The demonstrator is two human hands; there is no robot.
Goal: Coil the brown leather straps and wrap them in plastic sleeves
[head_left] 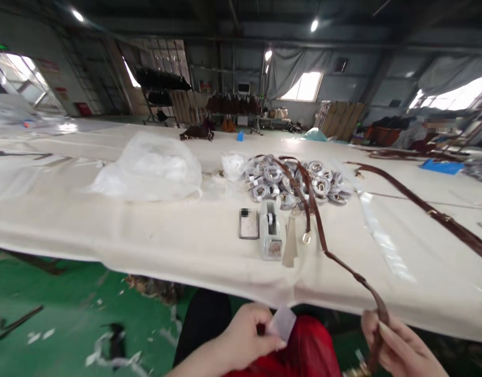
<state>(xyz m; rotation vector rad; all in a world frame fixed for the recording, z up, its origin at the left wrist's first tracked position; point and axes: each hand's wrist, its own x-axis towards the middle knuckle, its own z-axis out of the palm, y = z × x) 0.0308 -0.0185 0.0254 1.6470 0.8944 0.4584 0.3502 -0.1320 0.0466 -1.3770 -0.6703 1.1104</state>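
My left hand [247, 335] pinches a small pale square piece [283, 323], thin and slightly see-through, above my lap; whether it is paper or plastic I cannot tell. In my right hand [402, 345] is a brown leather strap [357, 275], gripped between thumb and fingers. From there the strap runs up over the table edge to a pile of wrapped, coiled straps [272, 175] with metal buckles. Some gold-coloured hardware [359, 369] hangs blurred below my right hand. A tape dispenser [271, 230] stands near the table's front, beside a flat grey-beige strip [290, 243].
The cream-covered table [107, 225] spans the view. On it lie a bulging clear plastic bag [150, 167], a small square item [249, 225], a long clear plastic sleeve [384, 238], and more brown straps [417, 201] at right. Scraps litter the green floor [64, 298].
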